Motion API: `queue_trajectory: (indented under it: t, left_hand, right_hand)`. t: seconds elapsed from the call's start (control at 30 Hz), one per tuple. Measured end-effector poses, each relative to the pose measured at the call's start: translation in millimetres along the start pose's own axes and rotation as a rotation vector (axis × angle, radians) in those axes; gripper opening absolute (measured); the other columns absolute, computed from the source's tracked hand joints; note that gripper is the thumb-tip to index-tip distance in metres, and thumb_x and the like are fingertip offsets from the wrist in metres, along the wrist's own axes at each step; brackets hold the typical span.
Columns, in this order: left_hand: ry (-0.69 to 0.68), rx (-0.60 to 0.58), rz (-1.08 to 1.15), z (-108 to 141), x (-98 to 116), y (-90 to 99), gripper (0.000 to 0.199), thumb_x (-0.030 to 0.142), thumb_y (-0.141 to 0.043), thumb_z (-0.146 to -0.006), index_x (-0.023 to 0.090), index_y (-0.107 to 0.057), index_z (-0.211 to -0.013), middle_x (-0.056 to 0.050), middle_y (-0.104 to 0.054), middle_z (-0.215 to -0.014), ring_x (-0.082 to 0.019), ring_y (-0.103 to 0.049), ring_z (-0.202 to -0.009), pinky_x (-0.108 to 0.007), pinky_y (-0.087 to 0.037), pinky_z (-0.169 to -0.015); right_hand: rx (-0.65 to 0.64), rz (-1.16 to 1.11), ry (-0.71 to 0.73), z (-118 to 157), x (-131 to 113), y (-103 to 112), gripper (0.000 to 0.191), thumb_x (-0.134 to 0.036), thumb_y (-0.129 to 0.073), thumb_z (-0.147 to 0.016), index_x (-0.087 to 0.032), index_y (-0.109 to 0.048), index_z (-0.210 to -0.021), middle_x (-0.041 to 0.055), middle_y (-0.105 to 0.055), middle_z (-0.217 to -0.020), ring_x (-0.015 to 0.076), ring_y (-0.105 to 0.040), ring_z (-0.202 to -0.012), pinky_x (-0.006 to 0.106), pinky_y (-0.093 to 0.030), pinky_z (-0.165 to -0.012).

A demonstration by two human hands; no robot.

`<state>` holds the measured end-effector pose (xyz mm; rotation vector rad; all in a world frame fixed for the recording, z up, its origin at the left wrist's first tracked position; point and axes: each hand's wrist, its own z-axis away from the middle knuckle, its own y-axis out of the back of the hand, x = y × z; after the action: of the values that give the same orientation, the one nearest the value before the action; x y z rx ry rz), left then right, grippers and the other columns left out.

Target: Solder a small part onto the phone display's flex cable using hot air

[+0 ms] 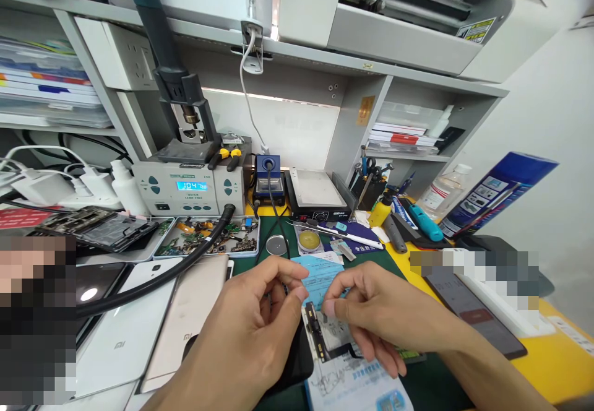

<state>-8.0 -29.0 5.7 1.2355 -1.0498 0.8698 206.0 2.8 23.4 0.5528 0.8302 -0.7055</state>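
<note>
My left hand [260, 330] is raised over the green mat, its thumb and fingertips curled toward each other; whatever may be between them is too small to see. To its right, my right hand [371, 312] has thumb and index finger pinched together above a booklet [357, 389]; I cannot make out what they hold. A small black phone part [315, 333] lies on the booklet between the two hands. Blue paper [318, 278] with writing lies just behind them. Part of a black phone [299, 361] shows beneath my left hand.
White and gold phone backs [125, 327] lie at left, crossed by a black hose [153, 287]. Behind stand a parts tray [160, 250], a rework station [185, 191] and a heating plate [318, 188]. Bottles, a blue can [501, 194] and a phone [473, 312] are at right.
</note>
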Motion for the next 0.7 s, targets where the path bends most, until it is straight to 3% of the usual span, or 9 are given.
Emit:
queue_trajectory:
  t: [0.2, 0.33, 0.53, 0.7]
  left_hand:
    - [0.049, -0.090, -0.021, 1.9, -2.5, -2.1, 0.035, 0.055, -0.055, -0.090, 0.024, -0.063, -0.104, 0.005, -0.047, -0.066, -0.015, -0.041, -0.060, -0.027, -0.032, -0.053]
    - [0.041, -0.083, -0.075, 0.2, -5.4, -5.3, 0.033, 0.050, -0.056, -0.087, 0.024, -0.062, -0.107, 0.006, -0.044, -0.063, -0.015, -0.041, -0.058, -0.027, -0.032, -0.053]
    - [0.083, -0.137, -0.025, -0.4, -5.8, -6.1, 0.033, 0.049, -0.059, -0.084, 0.020, -0.068, -0.095, 0.007, -0.039, -0.058, -0.013, -0.033, -0.056, -0.027, -0.025, -0.052]
    - [0.091, -0.183, 0.088, -0.1, -0.7, -4.6, 0.040, 0.056, -0.060, -0.088, 0.017, -0.067, -0.086, 0.003, -0.049, -0.065, -0.014, -0.038, -0.061, -0.028, -0.026, -0.056]
  right_hand:
    - [-0.004, -0.180, 0.090, -3.7, -0.1, 2.7, 0.023, -0.039, -0.067, -0.092, -0.017, -0.067, -0.091, -0.0042, -0.066, -0.045, 0.0088, -0.053, -0.026, 0.012, -0.042, -0.025]
    - [0.033, -0.272, 0.209, -4.7, -0.7, -2.4, 0.028, -0.044, -0.073, -0.090, -0.016, -0.068, -0.089, -0.0045, -0.065, -0.043, 0.0093, -0.054, -0.027, 0.011, -0.040, -0.025]
    - [0.060, -0.295, 0.262, -4.3, -0.4, -10.9, 0.036, -0.051, -0.073, -0.090, -0.015, -0.068, -0.091, -0.0034, -0.065, -0.044, 0.0082, -0.052, -0.026, 0.011, -0.038, -0.027]
    - [0.066, -0.318, 0.308, -2.9, -1.3, -16.4, 0.042, -0.056, -0.075, -0.087, -0.015, -0.069, -0.091, -0.0034, -0.065, -0.045, 0.0091, -0.054, -0.028, 0.012, -0.038, -0.028]
